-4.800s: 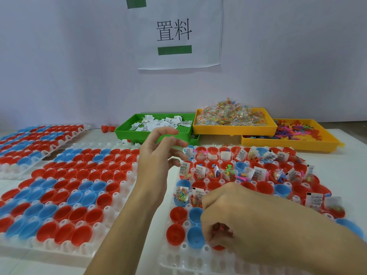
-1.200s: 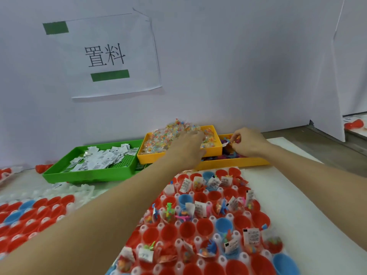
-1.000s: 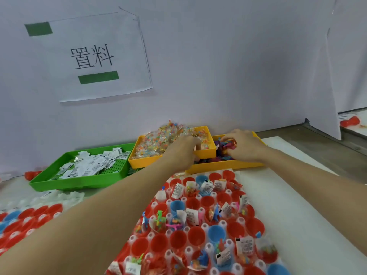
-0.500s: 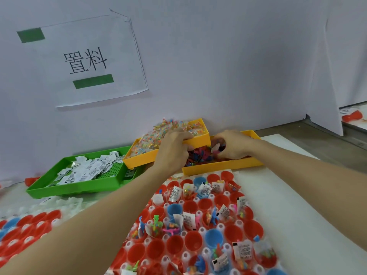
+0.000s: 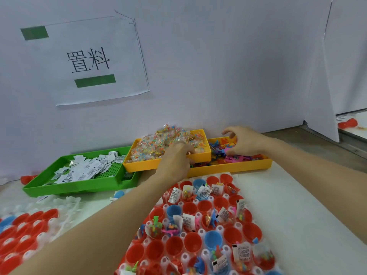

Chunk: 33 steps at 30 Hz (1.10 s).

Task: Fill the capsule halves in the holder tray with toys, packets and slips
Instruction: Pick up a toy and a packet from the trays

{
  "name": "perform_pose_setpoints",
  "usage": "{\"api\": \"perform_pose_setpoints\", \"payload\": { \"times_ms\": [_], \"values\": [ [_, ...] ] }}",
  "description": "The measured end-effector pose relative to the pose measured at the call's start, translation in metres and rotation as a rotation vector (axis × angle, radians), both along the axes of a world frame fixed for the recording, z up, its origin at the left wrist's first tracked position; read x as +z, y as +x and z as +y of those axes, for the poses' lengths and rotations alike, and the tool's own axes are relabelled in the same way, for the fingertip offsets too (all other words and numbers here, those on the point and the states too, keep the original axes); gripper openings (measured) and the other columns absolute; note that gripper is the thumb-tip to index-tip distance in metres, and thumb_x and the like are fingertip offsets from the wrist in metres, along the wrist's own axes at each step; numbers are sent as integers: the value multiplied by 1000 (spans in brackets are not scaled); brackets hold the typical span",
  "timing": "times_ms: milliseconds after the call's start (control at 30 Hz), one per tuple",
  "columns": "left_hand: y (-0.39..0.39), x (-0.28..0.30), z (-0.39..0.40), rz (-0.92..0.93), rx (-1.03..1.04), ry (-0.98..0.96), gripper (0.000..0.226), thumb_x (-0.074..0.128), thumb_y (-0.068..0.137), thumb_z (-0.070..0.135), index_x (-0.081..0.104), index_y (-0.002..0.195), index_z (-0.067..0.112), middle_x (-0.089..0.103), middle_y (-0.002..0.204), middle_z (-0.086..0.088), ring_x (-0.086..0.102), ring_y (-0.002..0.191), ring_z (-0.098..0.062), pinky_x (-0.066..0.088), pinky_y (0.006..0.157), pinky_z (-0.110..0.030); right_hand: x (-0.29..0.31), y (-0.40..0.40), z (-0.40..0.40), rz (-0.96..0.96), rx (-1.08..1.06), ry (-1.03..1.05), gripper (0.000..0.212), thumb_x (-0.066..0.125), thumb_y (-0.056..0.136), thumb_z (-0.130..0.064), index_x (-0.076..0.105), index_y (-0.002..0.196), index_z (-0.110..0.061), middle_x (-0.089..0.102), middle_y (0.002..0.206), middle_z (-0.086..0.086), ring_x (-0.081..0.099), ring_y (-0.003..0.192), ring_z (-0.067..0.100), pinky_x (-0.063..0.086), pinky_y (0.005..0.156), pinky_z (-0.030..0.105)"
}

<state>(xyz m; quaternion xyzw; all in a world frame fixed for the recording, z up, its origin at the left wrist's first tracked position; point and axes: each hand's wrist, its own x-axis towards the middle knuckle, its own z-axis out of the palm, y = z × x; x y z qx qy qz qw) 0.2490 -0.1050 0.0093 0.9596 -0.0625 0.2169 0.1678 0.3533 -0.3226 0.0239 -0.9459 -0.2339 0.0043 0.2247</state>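
Both hands reach into the supply trays behind the holder tray (image 5: 199, 232). The right hand (image 5: 243, 142), closed among the toys half a second ago, now hovers with fingers spread over the toy tray (image 5: 248, 167), apparently holding nothing. The left hand (image 5: 175, 161) remains at the packet tray (image 5: 151, 165), fingers curled at its rim; whether it grips a packet cannot be told. Many capsule halves (image 5: 191, 244) stand unfilled, so restocking likely continues.

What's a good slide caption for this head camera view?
Both hands reach into the supply bins: left hand in the packet bin, right hand over the toy bin, behind the capsule tray.
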Motion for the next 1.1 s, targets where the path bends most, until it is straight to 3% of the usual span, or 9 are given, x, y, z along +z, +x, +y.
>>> {"api": "perform_pose_setpoints", "payload": {
  "times_ms": [100, 233, 367, 467, 667, 800, 867, 967, 1100],
  "values": [
    [-5, 0, -1, 2, 9, -1, 21, 69, 89, 10, 70, 110, 13, 62, 111, -5, 52, 105, -23, 41, 83, -31, -3, -2, -4, 15, -40, -129, 43, 78, 84, -39, 67, 120, -19, 65, 121, 4, 61, 105, 19, 53, 88, 35],
    [-14, 4, -2, 5, 35, 15, 34, 68, 91, 20, 61, 125, 18, 61, 120, -4, 51, 114, -23, 41, 102, -44, -8, -6, -9, -49, -80, 21, 6, 71, 92, -24, 73, 95, -19, 71, 102, 4, 62, 83, 13, 48, 67, 26],
    [-22, 10, -1, -15, 65, 48, 37, 61, 95, 27, 56, 131, 21, 54, 132, 0, 41, 129, -22, 28, 113, -47, -8, -8, -13, -83, -144, 151, 8, 69, 93, -15, 76, 88, -17, 73, 94, 3, 61, 75, 6, 43, 59, 20],
    [-30, 15, -2, -38, 72, 14, 33, 57, 97, 29, 56, 130, 24, 51, 136, 1, 38, 133, -21, 24, 116, -51, -10, -11, -14, -124, -179, 253, 16, 74, 89, -18, 76, 102, -9, 73, 92, 6, 61, 73, 7, 40, 60, 19],
    [-51, 22, 2, -90, -3, -59, 26, 55, 98, 28, 60, 122, 21, 60, 125, 1, 49, 125, -21, 37, 108, -48, -12, -18, -15, -91, -292, 562, 16, 75, 88, -16, 74, 101, -7, 75, 91, 9, 71, 75, 17, 54, 65, 24],
    [-66, 27, 9, -130, -30, -97, 20, 54, 98, 26, 63, 115, 22, 60, 103, 10, 54, 101, -12, 45, 93, -34, -6, -27, -13, 40, -312, 817, 13, 66, 94, -7, 72, 105, -7, 73, 103, 14, 73, 76, 20, 60, 67, 27],
    [-74, 32, 9, -116, -44, -149, 15, 54, 98, 25, 65, 109, 24, 61, 93, 14, 57, 90, -8, 47, 80, -25, 0, -40, -9, 90, -259, 911, 12, 66, 94, -6, 71, 104, -6, 73, 102, 16, 75, 79, 22, 61, 71, 30],
    [-87, 41, 8, -101, -49, -260, 10, 57, 97, 24, 67, 100, 27, 61, 81, 20, 60, 74, -1, 44, 61, -10, 11, -74, 4, 130, -128, 953, 9, 72, 89, -10, 73, 98, -8, 76, 92, 12, 76, 78, 20, 60, 67, 24],
    [-113, 52, 4, -23, -94, -410, 14, 65, 93, 32, 67, 105, 26, 67, 83, 14, 65, 69, -2, 50, 61, -12, 20, -133, 31, 132, 64, 945, 5, 77, 83, -13, 76, 88, -13, 77, 78, 3, 75, 69, 16, 54, 59, 17]
  ]
}}
